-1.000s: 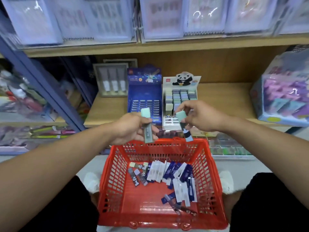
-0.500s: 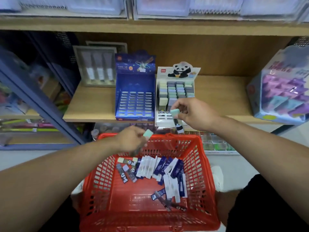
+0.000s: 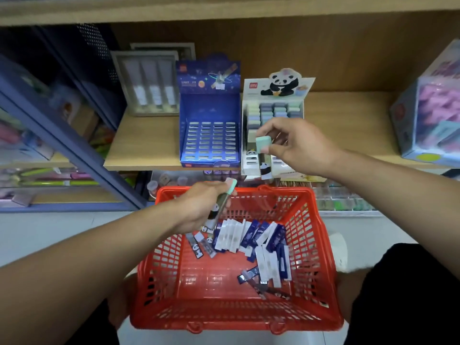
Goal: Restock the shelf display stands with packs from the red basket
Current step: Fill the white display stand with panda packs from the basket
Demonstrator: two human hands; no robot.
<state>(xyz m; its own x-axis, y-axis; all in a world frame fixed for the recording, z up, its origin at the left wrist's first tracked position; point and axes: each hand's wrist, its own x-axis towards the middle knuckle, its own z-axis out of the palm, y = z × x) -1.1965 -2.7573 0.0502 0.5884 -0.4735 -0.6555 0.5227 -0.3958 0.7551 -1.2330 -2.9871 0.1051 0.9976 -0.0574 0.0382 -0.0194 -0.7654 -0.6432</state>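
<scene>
item: right hand (image 3: 296, 145) — pinches a green-capped pack (image 3: 263, 155) by its top end, cap up, panda-printed end hanging down over the front slots of the panda stand (image 3: 272, 125); half a second ago this pack hung lower, at the stand's front lip, so it has been lifted toward the open slots and reads as about to be slotted in;
item: left hand (image 3: 201, 207) — fingers curled round a second green-capped pack (image 3: 225, 197), tilted, cap pointing up-right, over the far rim of the red basket (image 3: 236, 312); a second ago it was raised level with the shelf edge, now it has dropped back to the basket, so it looks to be waiting its turn;
item: panda stand — upper rows filled with grey, blue and green caps, front rows show bare slots; partly restocked by my reading;
item: blue stand (image 3: 210, 135) — just left of the panda stand, touching or nearly so; every slot visible looks empty; not yet begun;
item: red basket — on the person's lap, below the shelf (image 3: 142, 143); loose packs (image 3: 251, 237) remain inside, white and dark blue ones heaped centre-right, a few panda-printed ones at the left and near the front;
note — plenty left to place.
</scene>
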